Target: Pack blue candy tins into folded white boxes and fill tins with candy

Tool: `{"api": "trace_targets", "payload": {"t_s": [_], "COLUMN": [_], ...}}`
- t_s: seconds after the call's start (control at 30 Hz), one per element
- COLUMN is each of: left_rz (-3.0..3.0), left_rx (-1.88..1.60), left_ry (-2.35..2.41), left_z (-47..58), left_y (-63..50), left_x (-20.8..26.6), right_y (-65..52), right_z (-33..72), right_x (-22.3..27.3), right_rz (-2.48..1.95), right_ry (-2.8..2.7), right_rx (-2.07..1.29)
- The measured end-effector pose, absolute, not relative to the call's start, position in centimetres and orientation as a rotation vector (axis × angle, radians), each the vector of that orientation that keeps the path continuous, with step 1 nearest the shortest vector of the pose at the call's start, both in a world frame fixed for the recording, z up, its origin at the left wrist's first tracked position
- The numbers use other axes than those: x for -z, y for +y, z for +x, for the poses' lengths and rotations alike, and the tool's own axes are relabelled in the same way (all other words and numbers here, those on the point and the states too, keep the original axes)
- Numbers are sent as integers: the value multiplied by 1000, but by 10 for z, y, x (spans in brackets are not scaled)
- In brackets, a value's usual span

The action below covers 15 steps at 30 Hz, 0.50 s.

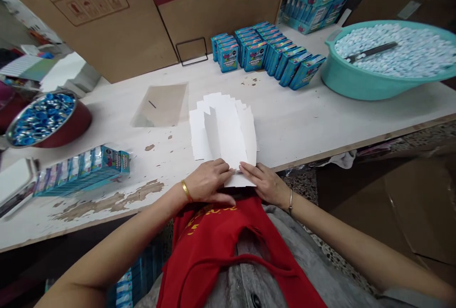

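A white cardboard sheet [228, 127] with stepped edges and raised side flaps lies at the front of the table, against my body. At its near end, my left hand [210, 180] pinches the left corner, fingers bent over the card. My right hand [265, 182] grips the right near corner, its fingers lying on top and pointing inward. The fingertips of both hands nearly meet at a fold there. My thumbs are partly hidden, and the card's underside is out of sight.
Blue candy boxes [254, 49] stand in rows at the back; another row [85, 168] is at left. A turquoise basin [356, 78] of pale candies with a scoop [374, 51] stands right. A red bowl [76, 125] holds blue wrapped pieces. Large cartons [213, 23] close off the back.
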<state>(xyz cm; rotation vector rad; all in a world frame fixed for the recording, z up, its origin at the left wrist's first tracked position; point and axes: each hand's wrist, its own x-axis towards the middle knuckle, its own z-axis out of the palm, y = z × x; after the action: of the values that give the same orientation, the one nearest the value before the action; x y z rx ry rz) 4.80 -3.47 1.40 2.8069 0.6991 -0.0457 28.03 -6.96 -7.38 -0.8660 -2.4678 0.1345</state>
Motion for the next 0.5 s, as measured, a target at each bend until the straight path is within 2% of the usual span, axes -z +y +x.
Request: {"api": "trace_targets", "payload": {"t_s": [0.13,0.23,0.37,0.5], "left_rz": [2664,2465,2226,2143], "left_rx": [203,242,216,94], "left_ry": [974,1284,1555,1575], "left_z": [56,68,84,83], "left_y": [-27,-20,-15,-22], "left_x": [-15,-17,-22,-19], "right_y": [-68,-70,-74,-73], "right_z": [271,267,269,271], "right_x": [73,75,83,87], "right_rz": [-921,-951,-977,-984], "right_ry": [-2198,-2058,-2181,-2361], "right_rx": [-246,-202,-115,-41]}}
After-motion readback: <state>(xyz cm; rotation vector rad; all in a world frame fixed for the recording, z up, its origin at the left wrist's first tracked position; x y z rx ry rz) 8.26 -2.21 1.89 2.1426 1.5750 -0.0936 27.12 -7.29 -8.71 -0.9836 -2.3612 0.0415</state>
